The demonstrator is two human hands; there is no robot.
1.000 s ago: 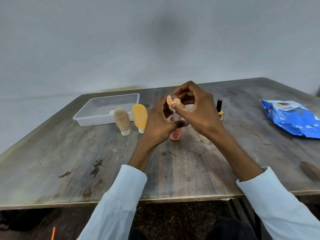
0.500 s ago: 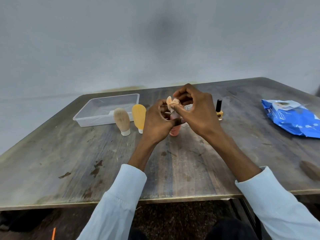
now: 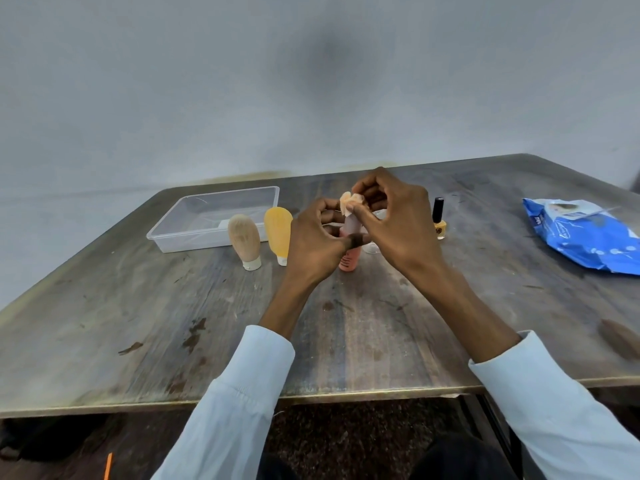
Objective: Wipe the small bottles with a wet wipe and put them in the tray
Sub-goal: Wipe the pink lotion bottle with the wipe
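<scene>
A small pink bottle (image 3: 347,259) stands upright at the middle of the table, and my left hand (image 3: 313,245) grips it around its middle. Over its top, my right hand (image 3: 398,226) pinches a crumpled peach-tinted wet wipe (image 3: 349,201). My hands hide the upper part of the bottle. Left of my hands, a beige bottle (image 3: 244,241) and a yellow bottle (image 3: 279,234) stand cap-down. A clear plastic tray (image 3: 180,227) sits behind them at the back left. An orange nail polish bottle with a black cap (image 3: 439,220) stands just right of my right hand.
A blue wet-wipe pack (image 3: 585,237) lies at the right side of the table. A small clear object (image 3: 373,248) peeks out under my right hand. The worn wooden table (image 3: 173,323) has its front edge close to me.
Both hands have stayed on the pink bottle and shifted only slightly. My right fingers have moved a little with the wipe at the bottle's top.
</scene>
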